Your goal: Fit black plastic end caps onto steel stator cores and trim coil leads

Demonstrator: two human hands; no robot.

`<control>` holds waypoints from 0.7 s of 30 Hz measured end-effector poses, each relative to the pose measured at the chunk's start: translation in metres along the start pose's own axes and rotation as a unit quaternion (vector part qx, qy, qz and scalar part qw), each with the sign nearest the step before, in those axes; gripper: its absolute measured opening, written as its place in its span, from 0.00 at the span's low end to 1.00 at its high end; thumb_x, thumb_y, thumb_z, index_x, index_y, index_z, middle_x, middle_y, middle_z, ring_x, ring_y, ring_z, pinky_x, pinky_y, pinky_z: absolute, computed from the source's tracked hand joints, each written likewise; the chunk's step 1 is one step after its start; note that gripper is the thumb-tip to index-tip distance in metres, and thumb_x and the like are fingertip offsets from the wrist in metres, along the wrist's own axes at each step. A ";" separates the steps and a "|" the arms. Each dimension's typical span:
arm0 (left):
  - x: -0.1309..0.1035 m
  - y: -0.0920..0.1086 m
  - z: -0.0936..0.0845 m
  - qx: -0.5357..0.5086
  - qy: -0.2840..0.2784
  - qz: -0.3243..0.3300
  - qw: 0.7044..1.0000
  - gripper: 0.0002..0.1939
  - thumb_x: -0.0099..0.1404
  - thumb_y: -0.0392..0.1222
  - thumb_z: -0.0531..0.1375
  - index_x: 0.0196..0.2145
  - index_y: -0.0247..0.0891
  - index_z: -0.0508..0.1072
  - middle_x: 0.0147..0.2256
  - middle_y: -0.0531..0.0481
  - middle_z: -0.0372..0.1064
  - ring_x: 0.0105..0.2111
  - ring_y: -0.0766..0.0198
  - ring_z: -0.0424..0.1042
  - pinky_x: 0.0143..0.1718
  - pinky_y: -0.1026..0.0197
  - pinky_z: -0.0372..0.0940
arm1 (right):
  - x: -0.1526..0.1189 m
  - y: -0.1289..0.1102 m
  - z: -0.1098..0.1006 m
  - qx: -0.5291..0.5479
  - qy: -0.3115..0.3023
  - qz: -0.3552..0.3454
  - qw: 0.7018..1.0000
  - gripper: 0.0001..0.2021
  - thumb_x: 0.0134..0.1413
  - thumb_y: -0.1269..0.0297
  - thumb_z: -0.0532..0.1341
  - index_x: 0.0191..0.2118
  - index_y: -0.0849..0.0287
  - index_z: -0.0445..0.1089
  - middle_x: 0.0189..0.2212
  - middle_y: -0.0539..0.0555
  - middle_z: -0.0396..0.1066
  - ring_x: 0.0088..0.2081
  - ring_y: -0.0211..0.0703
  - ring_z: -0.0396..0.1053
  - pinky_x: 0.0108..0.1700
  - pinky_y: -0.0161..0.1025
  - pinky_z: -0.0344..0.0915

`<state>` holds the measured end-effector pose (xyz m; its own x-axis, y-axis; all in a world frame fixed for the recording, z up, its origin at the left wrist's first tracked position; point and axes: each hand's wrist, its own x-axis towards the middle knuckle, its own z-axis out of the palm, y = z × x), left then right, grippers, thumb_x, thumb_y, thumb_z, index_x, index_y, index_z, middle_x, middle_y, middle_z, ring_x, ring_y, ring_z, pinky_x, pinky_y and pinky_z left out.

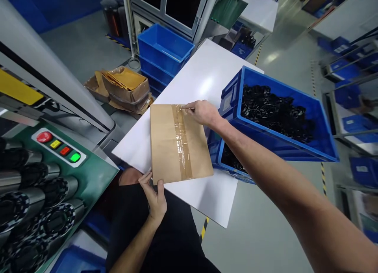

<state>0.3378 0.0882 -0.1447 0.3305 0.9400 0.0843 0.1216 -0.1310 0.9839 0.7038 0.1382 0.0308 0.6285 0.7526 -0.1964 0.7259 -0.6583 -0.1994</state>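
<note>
A flat brown cardboard box (163, 143) lies on the white tabletop (186, 82), with a strip of clear brown packing tape (182, 147) running down its top face. My left hand (155, 196) grips the near left corner of the box, thumb on the near edge and fingers along the left side. At the far edge, my right hand (202, 112) reaches over the box, fingers curled and fingertips close together at the far end of the tape. Whether those fingertips pinch the tape is too small to tell.
To the right, a blue crate (283, 145) full of black parts stands above another blue crate (218, 155). Stacked blue bins (165, 44) and an open carton of yellow envelopes (126, 84) are beyond the table. A green machine panel with buttons (59, 147) borders the left.
</note>
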 end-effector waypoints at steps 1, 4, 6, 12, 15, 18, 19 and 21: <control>0.002 -0.001 -0.001 0.001 -0.005 0.005 1.000 0.23 0.82 0.63 0.63 0.61 0.44 0.68 0.58 0.39 0.66 0.63 0.46 0.70 0.71 0.40 0.65 | 0.000 -0.001 0.001 -0.001 -0.002 0.001 1.000 0.24 0.76 0.59 0.58 0.66 0.50 0.87 0.59 0.60 0.87 0.51 0.55 0.83 0.58 0.53 0.78; 0.006 -0.004 -0.003 0.003 -0.018 0.020 1.000 0.24 0.81 0.64 0.63 0.60 0.44 0.68 0.59 0.39 0.66 0.65 0.45 0.70 0.72 0.39 0.65 | 0.003 -0.003 0.002 -0.007 -0.006 0.002 1.000 0.26 0.75 0.59 0.56 0.66 0.51 0.87 0.59 0.60 0.86 0.52 0.55 0.83 0.57 0.53 0.78; 0.008 -0.005 -0.004 0.003 -0.022 0.029 0.999 0.24 0.81 0.65 0.63 0.60 0.45 0.68 0.59 0.39 0.66 0.65 0.45 0.70 0.71 0.38 0.66 | 0.005 -0.006 0.002 -0.014 -0.007 0.000 1.000 0.26 0.75 0.59 0.56 0.66 0.51 0.86 0.59 0.60 0.86 0.53 0.56 0.82 0.58 0.52 0.77; 0.013 -0.007 -0.007 0.014 -0.031 0.039 0.999 0.24 0.80 0.65 0.63 0.59 0.46 0.68 0.59 0.39 0.67 0.64 0.43 0.72 0.69 0.37 0.68 | 0.010 -0.016 -0.002 -0.041 -0.021 -0.002 0.999 0.24 0.78 0.59 0.58 0.67 0.51 0.86 0.58 0.61 0.86 0.56 0.57 0.81 0.61 0.52 0.75; 0.013 -0.009 -0.008 0.023 -0.033 0.044 0.998 0.24 0.80 0.67 0.63 0.57 0.46 0.69 0.58 0.38 0.68 0.64 0.42 0.73 0.67 0.37 0.70 | 0.018 -0.023 -0.003 -0.058 -0.034 0.010 0.998 0.22 0.79 0.59 0.60 0.66 0.54 0.85 0.58 0.62 0.85 0.58 0.57 0.81 0.63 0.53 0.75; 0.014 -0.012 -0.008 0.030 -0.033 0.052 0.998 0.25 0.79 0.67 0.63 0.57 0.44 0.68 0.58 0.37 0.69 0.63 0.41 0.73 0.66 0.36 0.70 | 0.033 -0.032 -0.001 -0.072 -0.060 0.024 0.995 0.20 0.79 0.52 0.67 0.64 0.58 0.82 0.60 0.61 0.82 0.60 0.55 0.80 0.66 0.58 0.77; 0.015 -0.012 -0.008 0.032 -0.033 0.055 0.997 0.26 0.79 0.67 0.63 0.58 0.44 0.68 0.58 0.37 0.69 0.63 0.41 0.73 0.67 0.36 0.70 | 0.037 -0.035 0.000 -0.074 -0.067 0.028 0.995 0.21 0.78 0.50 0.69 0.64 0.59 0.80 0.61 0.61 0.81 0.61 0.55 0.80 0.66 0.59 0.78; 0.018 -0.012 -0.009 0.035 -0.033 0.062 0.997 0.27 0.79 0.68 0.63 0.57 0.43 0.69 0.58 0.36 0.70 0.63 0.41 0.74 0.67 0.35 0.70 | 0.043 -0.042 0.003 -0.078 -0.074 0.035 0.994 0.22 0.78 0.49 0.70 0.64 0.59 0.78 0.63 0.61 0.79 0.62 0.55 0.80 0.67 0.60 0.78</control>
<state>0.3338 0.1095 -0.1538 0.4076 0.8926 0.1925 0.1403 -0.2695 0.9527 0.6995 0.1986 0.0281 0.6390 0.6869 -0.3463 0.7237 -0.6893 -0.0319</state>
